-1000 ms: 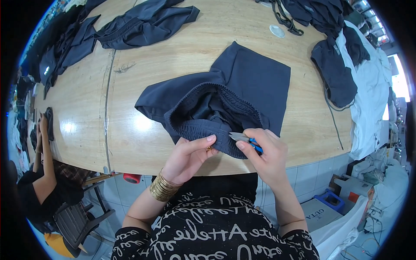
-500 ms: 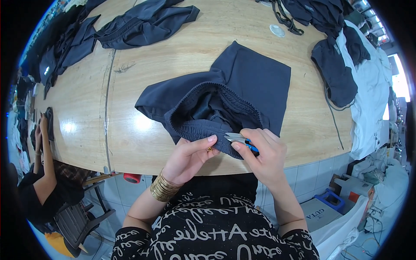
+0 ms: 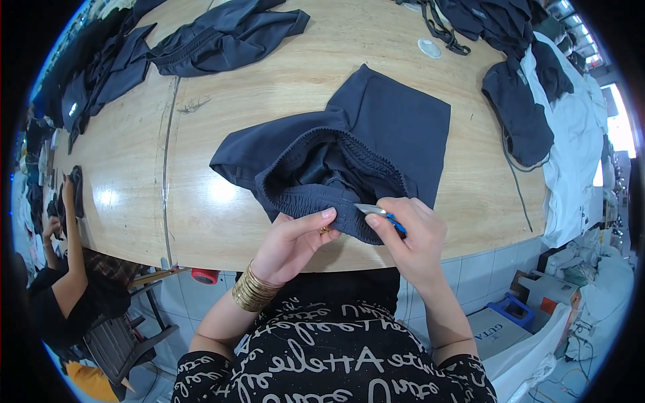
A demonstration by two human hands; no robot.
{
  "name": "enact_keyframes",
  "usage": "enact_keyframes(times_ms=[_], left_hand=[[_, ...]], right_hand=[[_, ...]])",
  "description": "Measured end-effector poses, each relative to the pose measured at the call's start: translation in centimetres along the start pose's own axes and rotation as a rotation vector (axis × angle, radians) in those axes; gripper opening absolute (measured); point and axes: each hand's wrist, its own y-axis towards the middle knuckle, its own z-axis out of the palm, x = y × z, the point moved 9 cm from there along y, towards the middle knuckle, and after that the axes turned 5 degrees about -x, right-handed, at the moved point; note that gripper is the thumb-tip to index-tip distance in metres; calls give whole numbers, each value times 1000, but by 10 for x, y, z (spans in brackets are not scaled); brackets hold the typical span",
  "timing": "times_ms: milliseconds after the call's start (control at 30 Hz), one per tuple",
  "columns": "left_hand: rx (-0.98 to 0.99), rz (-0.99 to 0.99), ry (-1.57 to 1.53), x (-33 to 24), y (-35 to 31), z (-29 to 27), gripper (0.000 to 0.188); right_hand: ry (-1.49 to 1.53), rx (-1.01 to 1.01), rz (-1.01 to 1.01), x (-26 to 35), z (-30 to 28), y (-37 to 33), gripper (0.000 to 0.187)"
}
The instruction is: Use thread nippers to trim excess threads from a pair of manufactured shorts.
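A pair of dark navy shorts (image 3: 396, 111) lies on the wooden table, its gathered elastic waistband (image 3: 302, 201) toward me and held open in a ring. My left hand (image 3: 302, 238) pinches the near edge of that waistband, thumb on top and the other fingers mostly underneath. In my right hand (image 3: 413, 232) is a pair of thread snips (image 3: 383, 216) with blue handles. Their metal blades look closed, and the tip rests at the waistband just right of my left thumb. The inside of the shorts shows as dark folds behind the band.
More dark garments (image 3: 222, 40) lie at the far left, with others (image 3: 517, 107) on the right beside white cloth (image 3: 571, 134). A small clear disc (image 3: 429, 48) sits at the back. On the left a co-worker's arm (image 3: 74, 235) reaches over the table near a chair (image 3: 124, 342).
The snips' blades have come together and shifted slightly right, along with my right hand. My left hand keeps its hold. One of the co-worker's hands on the left has moved nearer.
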Motion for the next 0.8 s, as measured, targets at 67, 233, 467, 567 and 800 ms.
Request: enact_keyframes(times_ms=[67, 233, 467, 567, 800], left_hand=[[-25, -7, 3, -1, 0, 1, 18], [-43, 9, 23, -3, -2, 0, 18], [-22, 30, 82, -6, -5, 2, 20], [-32, 49, 93, -6, -6, 2, 19], [-27, 44, 119, -4, -5, -1, 22]], right_hand=[[51, -9, 63, -3, -2, 1, 21], [62, 59, 56, 2, -3, 1, 22], [-52, 103, -80, 14, 0, -3, 22], [-63, 92, -102, 16, 1, -4, 21], [-69, 141, -41, 12, 3, -4, 20]])
